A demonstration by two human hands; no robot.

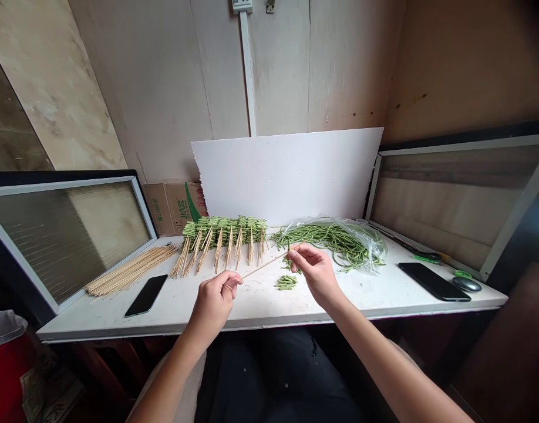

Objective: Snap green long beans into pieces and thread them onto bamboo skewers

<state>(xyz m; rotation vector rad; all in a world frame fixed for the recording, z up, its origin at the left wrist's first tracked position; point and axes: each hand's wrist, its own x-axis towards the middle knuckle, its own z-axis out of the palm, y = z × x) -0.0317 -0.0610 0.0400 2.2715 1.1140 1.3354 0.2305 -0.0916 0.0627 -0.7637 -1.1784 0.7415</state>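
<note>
My left hand (pixel 216 296) is closed in a pinch on the near end of a thin bamboo skewer (pixel 263 266) that slants up to the right. My right hand (pixel 311 265) is closed around the skewer's tip and grips a short green bean piece (pixel 289 251) there. Just below the hands, a small heap of cut bean pieces (pixel 286 282) lies on the white table (pixel 252 311). Behind them a row of finished bean skewers (pixel 221 235) lies side by side.
A bundle of bare skewers (pixel 131 269) and a black phone (pixel 147 295) lie at the left. Long green beans on a clear plastic bag (pixel 340 238) lie right of centre. A second phone (pixel 433 281), scissors (pixel 428 257) and a mouse (pixel 467 284) are far right. A white board leans behind.
</note>
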